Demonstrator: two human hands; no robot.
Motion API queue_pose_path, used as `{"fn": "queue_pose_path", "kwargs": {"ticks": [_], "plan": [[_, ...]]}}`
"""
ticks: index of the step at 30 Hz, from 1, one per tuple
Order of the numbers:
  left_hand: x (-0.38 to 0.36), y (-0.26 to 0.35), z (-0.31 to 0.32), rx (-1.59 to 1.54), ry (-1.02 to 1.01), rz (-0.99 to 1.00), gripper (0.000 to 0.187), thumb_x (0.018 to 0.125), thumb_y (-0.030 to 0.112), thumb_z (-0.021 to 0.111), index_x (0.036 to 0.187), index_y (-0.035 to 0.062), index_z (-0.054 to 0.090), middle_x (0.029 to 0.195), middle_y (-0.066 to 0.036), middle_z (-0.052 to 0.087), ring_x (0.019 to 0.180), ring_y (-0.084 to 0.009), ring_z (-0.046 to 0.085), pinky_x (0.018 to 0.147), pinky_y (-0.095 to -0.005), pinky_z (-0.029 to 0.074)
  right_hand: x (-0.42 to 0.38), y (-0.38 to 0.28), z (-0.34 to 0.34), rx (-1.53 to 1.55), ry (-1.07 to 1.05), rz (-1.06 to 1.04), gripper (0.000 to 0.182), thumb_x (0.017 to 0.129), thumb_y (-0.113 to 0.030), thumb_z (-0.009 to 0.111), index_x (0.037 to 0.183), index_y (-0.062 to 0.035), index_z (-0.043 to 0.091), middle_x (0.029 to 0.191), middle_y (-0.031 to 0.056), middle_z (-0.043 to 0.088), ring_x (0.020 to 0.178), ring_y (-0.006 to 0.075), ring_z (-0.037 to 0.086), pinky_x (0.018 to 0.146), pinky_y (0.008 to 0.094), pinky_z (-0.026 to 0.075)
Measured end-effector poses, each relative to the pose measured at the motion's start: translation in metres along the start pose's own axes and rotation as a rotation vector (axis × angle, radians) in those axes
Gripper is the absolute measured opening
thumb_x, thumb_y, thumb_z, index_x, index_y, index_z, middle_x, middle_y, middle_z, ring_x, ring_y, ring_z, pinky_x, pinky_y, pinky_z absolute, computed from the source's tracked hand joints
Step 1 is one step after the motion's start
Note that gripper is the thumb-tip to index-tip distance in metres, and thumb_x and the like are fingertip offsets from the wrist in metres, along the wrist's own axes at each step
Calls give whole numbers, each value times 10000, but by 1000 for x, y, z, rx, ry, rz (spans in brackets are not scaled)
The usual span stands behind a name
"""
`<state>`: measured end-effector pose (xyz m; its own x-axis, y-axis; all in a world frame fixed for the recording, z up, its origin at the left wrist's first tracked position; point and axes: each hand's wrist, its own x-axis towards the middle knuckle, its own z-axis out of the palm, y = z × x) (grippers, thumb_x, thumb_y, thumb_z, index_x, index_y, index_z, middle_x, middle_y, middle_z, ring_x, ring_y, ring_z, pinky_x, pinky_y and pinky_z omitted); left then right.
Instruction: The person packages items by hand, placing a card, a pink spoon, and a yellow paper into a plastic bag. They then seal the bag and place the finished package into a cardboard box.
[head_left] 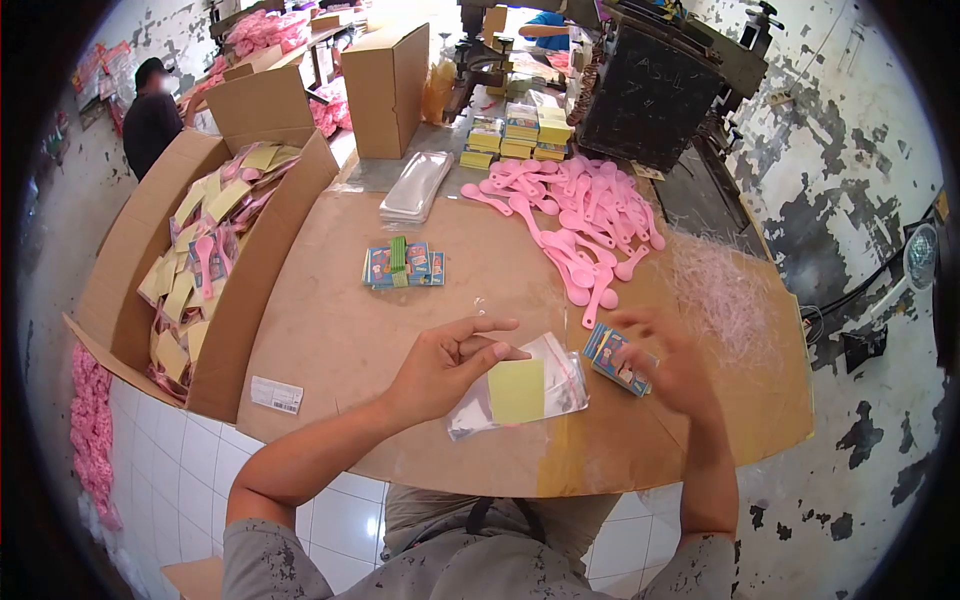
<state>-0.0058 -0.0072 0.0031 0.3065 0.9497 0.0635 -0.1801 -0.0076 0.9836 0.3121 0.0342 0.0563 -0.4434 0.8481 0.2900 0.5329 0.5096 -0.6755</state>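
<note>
My left hand (440,372) is over a pile of clear plastic bags (472,410), its index finger stretched out and the thumb and another finger closed at the upper edge of a bag. A pale yellow card (517,391) lies on or inside the top bag, just below those fingertips. My right hand (668,362), blurred by motion, hovers at a small stack of blue picture cards (618,358), fingers apart and nothing visible between them. Farther off, a bundle of similar cards (378,268) is tied with a green band (399,262).
Pink plastic spoons (590,205) are heaped behind my hands, with yellow card stacks (520,130) beyond. A stack of clear bags (415,188) lies left of them. An open carton (255,290) of packed spoons stands at left. Another person (152,120) is at the back left.
</note>
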Motion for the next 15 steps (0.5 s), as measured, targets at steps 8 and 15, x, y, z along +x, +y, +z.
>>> {"fn": "queue_pose_path", "kwargs": {"ticks": [8, 15], "plan": [[0, -9, -4, 14, 5, 50, 368, 1060, 119, 641, 1391, -33, 594, 1178, -146, 754, 1089, -165, 717, 959, -308, 584, 26, -28, 66, 376, -290, 62, 275, 959, -115, 743, 1215, -21, 705, 1034, 49, 728, 927, 106, 672, 809, 283, 530], [0, -9, -4, 45, 34, -60, 310, 1049, 132, 666, 1307, -39, 673, 1144, -112, 756, 1026, -143, 725, 887, -279, 601, 23, 2, 79, 711, -204, 173, 195, 984, -54, 710, 1167, 13, 714, 1013, 26, 727, 912, 85, 668, 799, 262, 535]]}}
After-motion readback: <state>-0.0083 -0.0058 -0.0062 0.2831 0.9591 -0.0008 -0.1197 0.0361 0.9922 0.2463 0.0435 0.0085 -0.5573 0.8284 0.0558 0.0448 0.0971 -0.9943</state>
